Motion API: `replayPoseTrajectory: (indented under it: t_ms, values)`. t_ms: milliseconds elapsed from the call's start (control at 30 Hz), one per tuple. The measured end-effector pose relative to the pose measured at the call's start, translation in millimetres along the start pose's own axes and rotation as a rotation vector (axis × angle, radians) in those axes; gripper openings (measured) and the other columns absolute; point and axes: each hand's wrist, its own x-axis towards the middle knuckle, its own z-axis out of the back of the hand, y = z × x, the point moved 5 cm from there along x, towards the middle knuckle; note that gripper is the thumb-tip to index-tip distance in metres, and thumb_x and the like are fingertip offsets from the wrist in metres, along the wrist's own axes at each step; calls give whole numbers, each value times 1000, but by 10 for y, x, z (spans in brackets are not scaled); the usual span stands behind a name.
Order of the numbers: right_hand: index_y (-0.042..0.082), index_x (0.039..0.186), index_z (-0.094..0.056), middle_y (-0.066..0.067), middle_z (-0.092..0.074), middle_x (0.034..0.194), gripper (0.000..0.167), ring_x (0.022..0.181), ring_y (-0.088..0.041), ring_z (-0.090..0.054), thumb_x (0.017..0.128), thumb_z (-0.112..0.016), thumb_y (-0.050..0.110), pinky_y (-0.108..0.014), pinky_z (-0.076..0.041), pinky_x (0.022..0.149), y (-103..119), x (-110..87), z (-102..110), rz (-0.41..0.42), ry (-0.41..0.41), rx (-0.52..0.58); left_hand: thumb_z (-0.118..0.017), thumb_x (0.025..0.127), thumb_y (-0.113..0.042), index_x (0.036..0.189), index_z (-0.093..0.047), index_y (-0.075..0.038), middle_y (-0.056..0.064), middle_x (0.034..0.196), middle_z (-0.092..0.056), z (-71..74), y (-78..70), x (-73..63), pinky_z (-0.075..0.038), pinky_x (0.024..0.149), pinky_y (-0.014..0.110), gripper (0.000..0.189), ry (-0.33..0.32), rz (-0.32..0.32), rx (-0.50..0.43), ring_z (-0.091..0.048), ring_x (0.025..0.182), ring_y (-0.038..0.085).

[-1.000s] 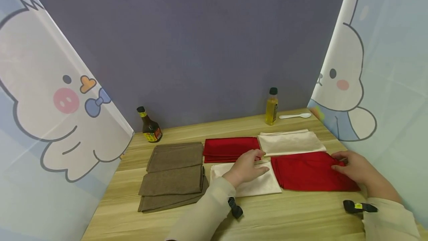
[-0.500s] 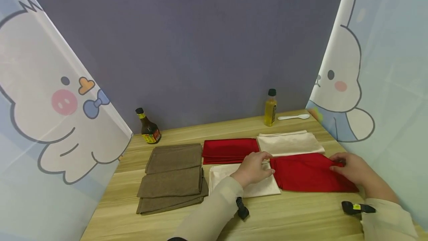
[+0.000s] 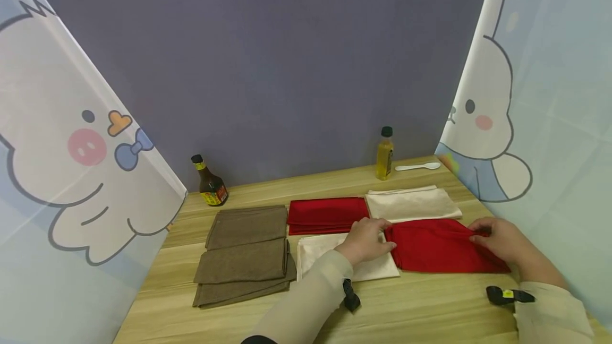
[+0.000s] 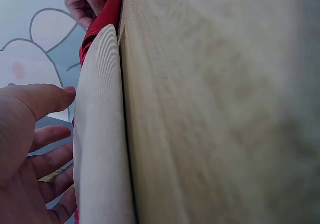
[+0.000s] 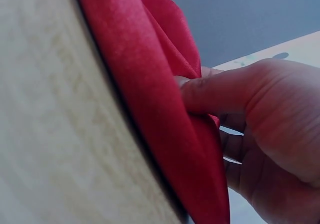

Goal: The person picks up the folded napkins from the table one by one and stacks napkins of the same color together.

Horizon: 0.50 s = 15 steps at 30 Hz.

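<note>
Currently | right grip [image 3: 501, 242] pinches nearer red cloth [image 3: 440, 248] by right end | left grip [image 3: 365, 240] spread near left end

The red cloth [image 3: 440, 248] looks smooth and satiny, the tabletop [image 3: 421, 309] wood-grained.

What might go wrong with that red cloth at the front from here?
Creasing: the right fingers pinch the front red cloth, which looks ruffled there, so a pull might wrinkle it more.
Snagging: the front cream cloth lies close by its left end, where the left fingers are, so they could catch both.
Bumping: the rear cream cloth lies just behind it and might get pushed askew.
</note>
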Motion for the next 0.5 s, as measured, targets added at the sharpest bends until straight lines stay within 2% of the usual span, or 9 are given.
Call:
replayPoseTrajectory:
  t_ms: [200, 367, 500]
  values:
    - [5, 96, -77, -7, -74, 94, 13, 87, -21, -63, 85, -81, 1, -34, -51, 75, 10, -8, 7, 15, -2, 8, -76, 94, -51, 143, -65, -31, -18, 134, -62, -29, -7, 33, -41, 105, 32, 53, 17, 17, 51, -56, 123, 8]
    - [5, 97, -77, -7, -73, 95, 13, 87, -17, -62, 85, -80, 0, -34, -51, 76, 2, -4, 12, 9, -22, 10, -77, 93, -52, 143, -64, -32, -17, 133, -62, -39, -9, 51, -43, 103, 33, 55, 17, 31, 74, -57, 123, 8]
    - [4, 97, -77, -7, -74, 94, 14, 83, -11, -60, 85, -82, -1, -29, -50, 72, 30, -20, 41, 13, -62, 15, -77, 93, -52, 143, -64, -32, -17, 130, -63, -46, -13, 63, -43, 101, 32, 56, 15, 33, 88, -58, 120, 7]
